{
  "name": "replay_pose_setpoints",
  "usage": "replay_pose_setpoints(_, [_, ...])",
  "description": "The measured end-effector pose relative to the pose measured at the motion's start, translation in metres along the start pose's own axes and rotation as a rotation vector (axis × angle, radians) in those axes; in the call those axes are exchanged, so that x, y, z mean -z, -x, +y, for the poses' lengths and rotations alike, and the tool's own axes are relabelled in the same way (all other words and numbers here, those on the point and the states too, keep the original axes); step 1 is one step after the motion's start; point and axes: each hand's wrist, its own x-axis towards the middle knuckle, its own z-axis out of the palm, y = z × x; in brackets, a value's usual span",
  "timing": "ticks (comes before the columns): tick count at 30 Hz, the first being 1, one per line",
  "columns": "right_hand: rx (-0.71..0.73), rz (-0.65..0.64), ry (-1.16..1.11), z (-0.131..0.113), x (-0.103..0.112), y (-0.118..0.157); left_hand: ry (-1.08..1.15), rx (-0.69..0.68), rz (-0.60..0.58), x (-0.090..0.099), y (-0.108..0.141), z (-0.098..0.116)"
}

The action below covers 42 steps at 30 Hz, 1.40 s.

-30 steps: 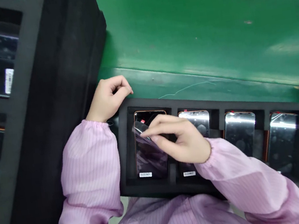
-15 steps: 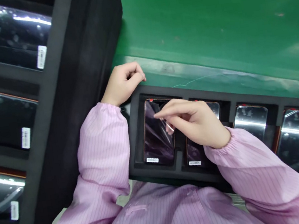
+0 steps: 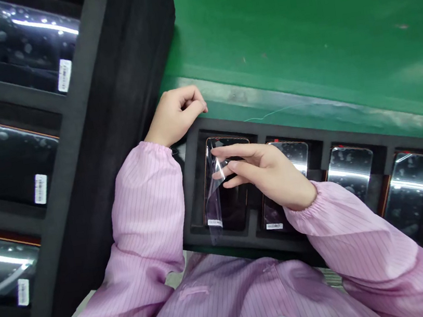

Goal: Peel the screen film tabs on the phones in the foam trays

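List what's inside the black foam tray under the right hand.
Four dark rectangular phones. The right hand and clear plastic film overlap the leftmost; hand and pink striped sleeve hide parts of the next two. Undersides are covered.

One camera is sitting on the person's head. It is facing forward and steeply down, so the pink striped top (image 3: 231, 297) is showing along the bottom edge. It is looking from close by: both arms are reaching in from below, with the left hand (image 3: 174, 114) and right hand (image 3: 277, 175) near the middle. The black tray (image 3: 326, 142) is looking slanted. The black stack (image 3: 123, 87) is running off the left edge. The green table (image 3: 296, 36) is filling the top.
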Motion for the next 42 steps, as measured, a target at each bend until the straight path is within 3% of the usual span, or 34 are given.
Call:
replay_pose_setpoints(7, [0.053,0.021,0.104,-0.008,0.007,0.001,-0.014,0.004,-0.01,0.0,0.0,0.0])
replay_pose_setpoints(13, [0.291,0.104,0.466,-0.012,0.011,0.006,-0.009,-0.003,-0.006,0.0,-0.001,-0.003])
replay_pose_setpoints(18, [0.468,-0.029,0.871,-0.018,0.026,0.008,-0.027,-0.011,-0.003,0.0,-0.001,-0.004])
replay_pose_setpoints(21, [0.519,-0.096,0.995,-0.024,0.036,0.006,-0.031,-0.018,-0.008,0.001,-0.001,-0.004])
replay_pose_setpoints(28, [0.478,-0.154,0.996,-0.029,0.051,0.002,-0.043,-0.01,-0.007,0.001,-0.001,-0.003])
replay_pose_setpoints(42, [0.489,-0.185,0.966,-0.027,0.055,0.001,-0.041,-0.013,-0.008,0.001,-0.001,-0.003])
